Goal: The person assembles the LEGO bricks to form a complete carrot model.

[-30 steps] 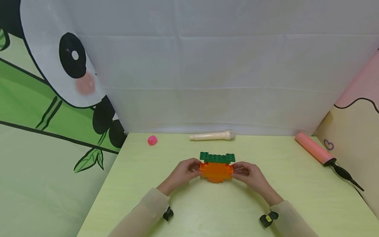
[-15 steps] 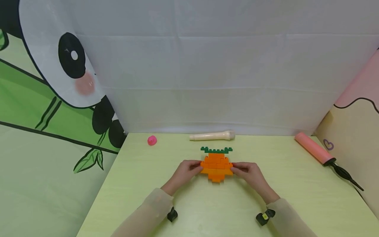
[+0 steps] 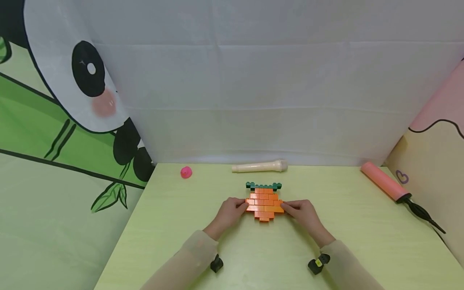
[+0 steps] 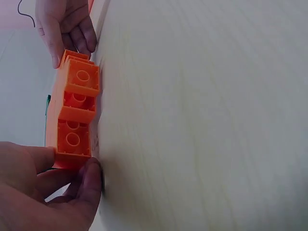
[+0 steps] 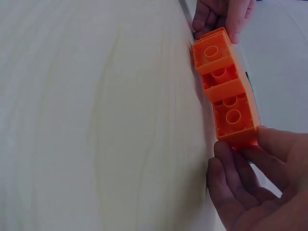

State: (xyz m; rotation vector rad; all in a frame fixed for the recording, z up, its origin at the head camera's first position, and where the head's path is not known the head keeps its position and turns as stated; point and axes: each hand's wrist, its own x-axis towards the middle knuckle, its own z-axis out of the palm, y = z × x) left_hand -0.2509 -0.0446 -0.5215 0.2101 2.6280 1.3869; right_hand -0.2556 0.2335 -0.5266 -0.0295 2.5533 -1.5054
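Note:
Between the two hands is a carrot-shaped toy brick model (image 3: 264, 203), built of orange bricks with a green row of bricks (image 3: 264, 186) along its top. My left hand (image 3: 229, 213) pinches its left edge between thumb and fingers. At the opposite edge, my right hand (image 3: 303, 215) pinches it the same way. Both wrist views show the hollow undersides of the orange bricks (image 4: 73, 139) at the model's stepped lower end, close over the table. In the right wrist view the thumb (image 5: 276, 142) lies on the model's front face, fingers behind and below.
Along the table's (image 3: 264, 257) back edge lie a small pink round object (image 3: 186, 172) and a cream, microphone-shaped stick (image 3: 260, 166). A pink pump with a black handle (image 3: 386, 183) lies at the right. A white sheet (image 3: 253, 100) rises behind the table.
The model has tipped back, from its green studded top facing the camera to its orange brick front face showing. Both hands stay on its edges and have turned with it.

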